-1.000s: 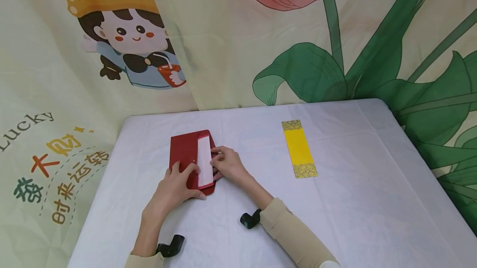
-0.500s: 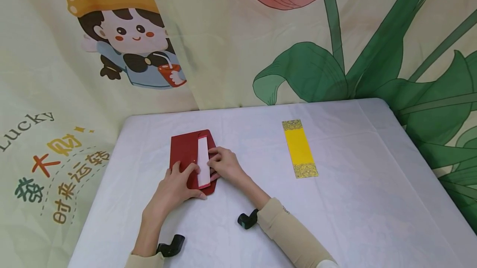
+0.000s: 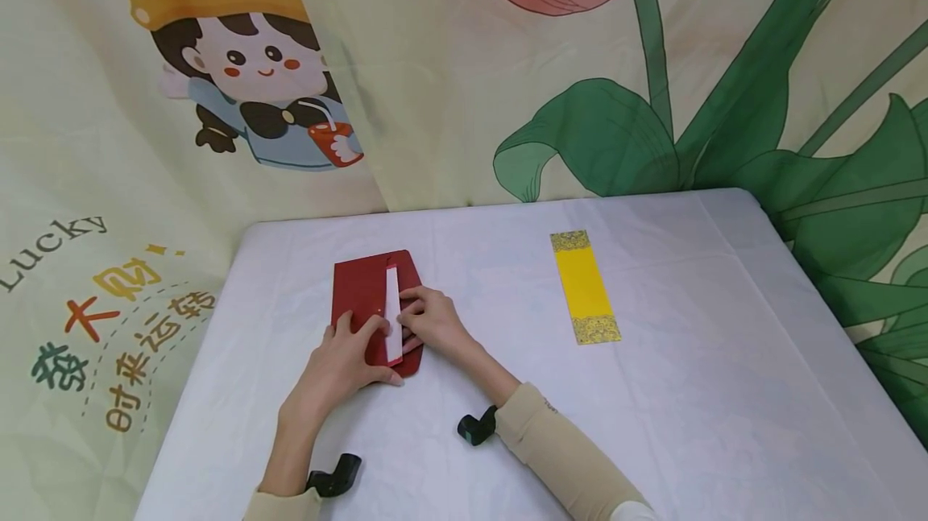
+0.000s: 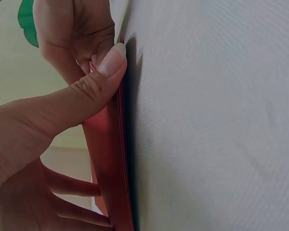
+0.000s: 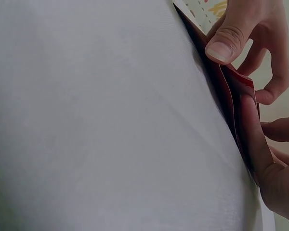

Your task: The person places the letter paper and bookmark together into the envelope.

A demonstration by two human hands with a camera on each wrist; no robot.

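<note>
A dark red envelope (image 3: 357,287) with rounded corners on its right side lies on the white-covered table. From its right part shows a narrow white paper strip (image 3: 393,308) with red ends. My left hand (image 3: 346,360) holds the envelope down, fingertips on top beside the strip; in the left wrist view its thumb (image 4: 108,65) lies along the near edge. My right hand (image 3: 438,324) pinches the strip's right edge. In the right wrist view, the right thumb (image 5: 255,130) reaches under a red-edged layer (image 5: 245,84), between it and the lower layer. The envelope's inside is hidden.
A yellow paper strip (image 3: 589,283) with glittery gold ends lies to the right on the white tablecloth (image 3: 696,392). Black wrist devices (image 3: 337,475) sit at both wrists. A printed curtain (image 3: 435,86) hangs behind the table.
My right hand has shifted slightly left, and the visible white strip has become narrower, its right edge moving toward the left hand. The left hand and the envelope stay in place.
</note>
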